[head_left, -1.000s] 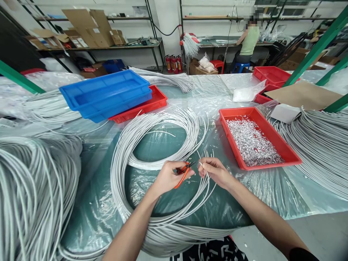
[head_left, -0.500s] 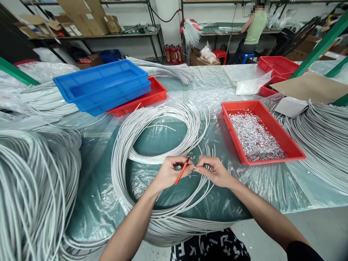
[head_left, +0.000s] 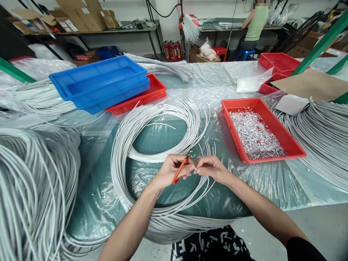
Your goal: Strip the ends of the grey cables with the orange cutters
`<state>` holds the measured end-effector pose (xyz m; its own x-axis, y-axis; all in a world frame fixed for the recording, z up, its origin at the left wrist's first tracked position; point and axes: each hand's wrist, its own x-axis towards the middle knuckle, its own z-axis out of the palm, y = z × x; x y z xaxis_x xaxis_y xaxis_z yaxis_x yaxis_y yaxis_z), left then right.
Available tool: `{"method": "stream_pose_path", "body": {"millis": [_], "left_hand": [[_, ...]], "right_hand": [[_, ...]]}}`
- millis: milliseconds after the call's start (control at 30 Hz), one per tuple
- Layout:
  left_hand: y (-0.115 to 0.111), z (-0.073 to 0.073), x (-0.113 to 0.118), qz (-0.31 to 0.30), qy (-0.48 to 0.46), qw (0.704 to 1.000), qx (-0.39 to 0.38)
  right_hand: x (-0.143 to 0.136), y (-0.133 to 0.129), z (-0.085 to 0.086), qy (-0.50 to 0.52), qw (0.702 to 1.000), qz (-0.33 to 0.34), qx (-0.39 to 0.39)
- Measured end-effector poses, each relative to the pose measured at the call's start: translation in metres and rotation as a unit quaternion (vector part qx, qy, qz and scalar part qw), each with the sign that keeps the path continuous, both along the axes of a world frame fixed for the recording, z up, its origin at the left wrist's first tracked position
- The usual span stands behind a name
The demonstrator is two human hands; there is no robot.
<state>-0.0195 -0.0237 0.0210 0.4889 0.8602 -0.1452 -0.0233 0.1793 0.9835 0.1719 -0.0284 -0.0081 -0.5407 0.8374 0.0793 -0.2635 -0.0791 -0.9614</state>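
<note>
My left hand [head_left: 169, 171] is closed around orange-handled nippers [head_left: 178, 174], whose small dark jaws point up and away from me. Its thumb and fingertips also meet at a thin white cable end [head_left: 195, 169]. Pinching that same end from the other side is my right hand [head_left: 213, 169], fingertips almost touching the left ones. Both hands are above a coil of light grey cables [head_left: 119, 159] on the plastic-covered table. Several loose cable ends stick up just behind my right hand. Fingers hide most of the pinched piece.
To the right, a red tray [head_left: 272, 159] holds many small shiny metal pieces. Stacked blue trays [head_left: 108, 98] rest on a red tray [head_left: 159, 88] at the back left. Large cable bundles lie left [head_left: 35, 181] and right [head_left: 320, 145]. A person [head_left: 255, 27] sits at the far bench.
The nippers have turned in my left hand, and their orange handles now show apart as a loop. Both hands stay at nearly the same place, still pinching together.
</note>
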Motion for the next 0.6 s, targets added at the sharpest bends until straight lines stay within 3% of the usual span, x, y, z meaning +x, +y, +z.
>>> {"method": "stream_pose_path", "body": {"millis": [167,300,467,600], "left_hand": [[0.003,0.001,0.001,0.024,0.035,0.998,0.045],[0.005,0.001,0.001,0.022,0.05,0.997,0.047],[0.005,0.0,0.002,0.023,0.033,0.999,-0.008],[0.006,-0.003,0.001,0.02,-0.009,0.997,-0.07]], "right_hand": [[-0.002,0.0,-0.003,-0.038,0.997,-0.062,0.034],[-0.005,-0.004,-0.003,-0.095,0.982,-0.118,0.117],[-0.006,-0.01,-0.002,-0.154,0.95,-0.169,0.212],[-0.006,-0.01,-0.002,-0.148,0.95,-0.165,0.221]]}}
